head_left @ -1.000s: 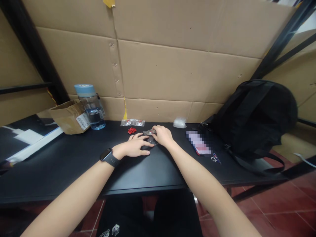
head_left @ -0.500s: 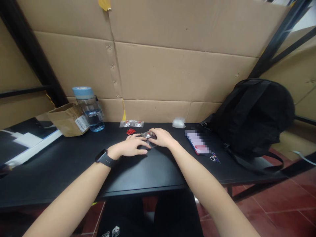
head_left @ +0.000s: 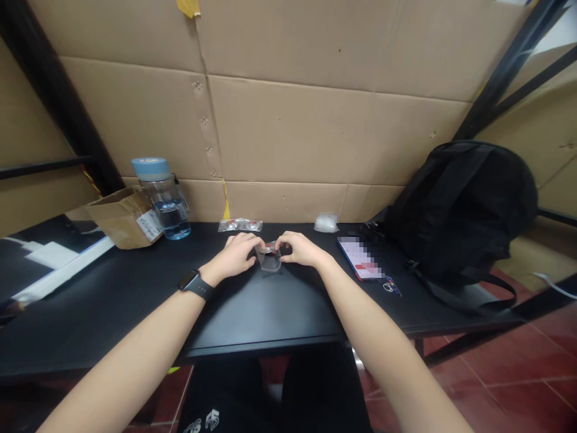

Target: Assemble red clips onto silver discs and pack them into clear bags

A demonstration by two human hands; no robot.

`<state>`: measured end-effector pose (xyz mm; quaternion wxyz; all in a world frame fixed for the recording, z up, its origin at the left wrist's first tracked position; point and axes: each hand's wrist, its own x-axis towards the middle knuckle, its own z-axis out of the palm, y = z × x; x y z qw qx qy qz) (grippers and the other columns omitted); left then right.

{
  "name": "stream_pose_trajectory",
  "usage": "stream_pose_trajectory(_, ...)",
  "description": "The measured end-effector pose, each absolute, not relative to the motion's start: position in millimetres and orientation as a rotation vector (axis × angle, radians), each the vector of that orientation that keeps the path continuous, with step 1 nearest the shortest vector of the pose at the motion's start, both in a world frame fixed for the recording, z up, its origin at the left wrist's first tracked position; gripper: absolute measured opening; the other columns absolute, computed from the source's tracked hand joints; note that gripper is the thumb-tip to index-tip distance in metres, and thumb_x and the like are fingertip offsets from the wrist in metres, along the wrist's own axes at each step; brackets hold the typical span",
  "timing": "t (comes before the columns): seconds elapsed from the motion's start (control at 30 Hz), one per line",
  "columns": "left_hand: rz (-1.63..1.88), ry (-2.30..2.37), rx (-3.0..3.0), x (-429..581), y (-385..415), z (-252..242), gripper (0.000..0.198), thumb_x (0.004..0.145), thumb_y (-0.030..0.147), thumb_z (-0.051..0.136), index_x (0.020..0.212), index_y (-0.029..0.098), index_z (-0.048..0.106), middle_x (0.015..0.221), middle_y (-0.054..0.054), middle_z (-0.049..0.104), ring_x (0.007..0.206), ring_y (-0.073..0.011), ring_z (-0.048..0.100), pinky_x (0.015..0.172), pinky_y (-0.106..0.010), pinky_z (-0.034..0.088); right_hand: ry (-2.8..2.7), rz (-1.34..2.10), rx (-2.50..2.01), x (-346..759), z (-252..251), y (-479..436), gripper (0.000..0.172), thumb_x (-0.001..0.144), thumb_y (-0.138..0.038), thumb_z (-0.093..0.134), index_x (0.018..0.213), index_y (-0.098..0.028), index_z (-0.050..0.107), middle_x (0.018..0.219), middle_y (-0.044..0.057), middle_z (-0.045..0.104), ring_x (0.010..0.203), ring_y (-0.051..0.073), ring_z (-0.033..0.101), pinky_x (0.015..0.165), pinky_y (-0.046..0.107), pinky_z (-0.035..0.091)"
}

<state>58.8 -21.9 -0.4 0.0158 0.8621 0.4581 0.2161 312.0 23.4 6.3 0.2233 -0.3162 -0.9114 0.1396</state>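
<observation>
The pouch (head_left: 270, 263) that I held was glossy clear plastic, the tabletop (head_left: 270, 310) smooth and satin, the back panel (head_left: 288, 132) matt cardboard.

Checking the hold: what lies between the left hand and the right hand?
In the head view, a clear packet, held by both the left hand and right hand.

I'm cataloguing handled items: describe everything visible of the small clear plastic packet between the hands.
The small clear plastic packet looks thin and glossy, with something reddish, unidentifiable, near its upper edge. The left hand and right hand hold it at either side over the black tabletop; its tilt and any contact are unclear.
</observation>
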Motion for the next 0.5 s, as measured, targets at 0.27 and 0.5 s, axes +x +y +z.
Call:
stream_pose_trajectory(0.27,0.674,1.513,2.639,61.7,-21.8,4.2,0.016,0.092,0.038,0.061,0.089,0.028,0.074,0.106,-0.001,0.073,0.112,-0.0270,0.059,0.097,-0.042,0.037,-2.480,0.361,-0.858,314.5,13.7,20.9,0.005,0.082,-0.014,0.075,0.081,-0.019,0.073,0.097,0.003,0.067,0.090,0.015,0.063,0.086,0.026,0.045)
stream_pose_trajectory(0.5,0.734,1.759,2.343,65.3,-20.5,3.9,0.027,0.088,0.047,0.062,0.077,0.025,0.073,0.102,-0.002,0.076,0.103,-0.0270,0.065,0.090,-0.038,0.042,-2.348,0.380,-1.143,308.8,1.7,24.2,0.018,0.089,-0.036,0.071,0.084,-0.018,0.072,0.094,0.006,0.068,0.086,0.018,0.063,0.081,0.030,0.046)
